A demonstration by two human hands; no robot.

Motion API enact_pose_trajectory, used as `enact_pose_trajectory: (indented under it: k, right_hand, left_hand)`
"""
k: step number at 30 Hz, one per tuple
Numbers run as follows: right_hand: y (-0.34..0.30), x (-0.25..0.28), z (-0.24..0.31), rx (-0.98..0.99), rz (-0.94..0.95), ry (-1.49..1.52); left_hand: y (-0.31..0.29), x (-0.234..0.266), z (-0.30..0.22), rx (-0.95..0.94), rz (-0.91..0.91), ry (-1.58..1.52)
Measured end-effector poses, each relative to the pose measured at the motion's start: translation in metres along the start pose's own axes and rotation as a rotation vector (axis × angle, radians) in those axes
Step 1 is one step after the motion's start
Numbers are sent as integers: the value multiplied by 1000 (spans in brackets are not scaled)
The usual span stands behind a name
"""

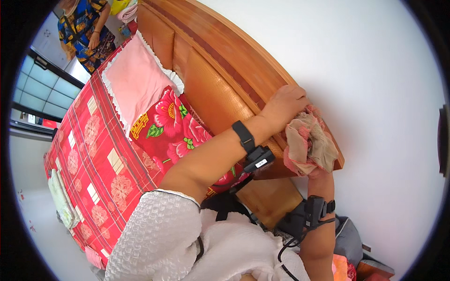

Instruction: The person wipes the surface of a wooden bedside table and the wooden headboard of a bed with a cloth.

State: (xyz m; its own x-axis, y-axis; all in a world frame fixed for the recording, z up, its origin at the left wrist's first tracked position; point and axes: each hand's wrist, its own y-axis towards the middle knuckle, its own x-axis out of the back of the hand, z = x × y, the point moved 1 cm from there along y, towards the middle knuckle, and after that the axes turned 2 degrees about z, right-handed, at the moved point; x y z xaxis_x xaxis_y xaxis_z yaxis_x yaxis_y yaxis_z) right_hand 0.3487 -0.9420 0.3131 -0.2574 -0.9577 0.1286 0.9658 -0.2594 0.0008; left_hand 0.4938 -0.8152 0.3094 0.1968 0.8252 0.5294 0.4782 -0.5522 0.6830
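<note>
Head view: cloth point(310, 140) bunched at the end of the headboard point(220, 49), left hand point(285, 107) gripping its upper edge, right hand point(321, 176) mostly hidden beneath, hold unclear; work appears under way, its done and remaining shares indeterminable.

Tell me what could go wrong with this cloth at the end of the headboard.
The cloth is bunched at the wooden corner of the headboard, so it might slip over the edge if the hold loosens. It hides most of the right hand, which could knock that corner unseen. The black cable hanging in a loose curve below the right hand might snag if the arm moves.
</note>
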Motion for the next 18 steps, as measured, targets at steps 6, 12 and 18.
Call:
enact_pose_trajectory:
  k: [6,12,18]
  right_hand:
    - [50,-36,1,-160,111,216]
    - [84,-114,17,-278,169,777]
    - [110,-108,7,-299,439,1010]
  left_hand:
    - [-13,54,25,207,-189,210]
    - [-35,85,83,417,-402,-172]
    - [-36,55,114,605,-550,-492]
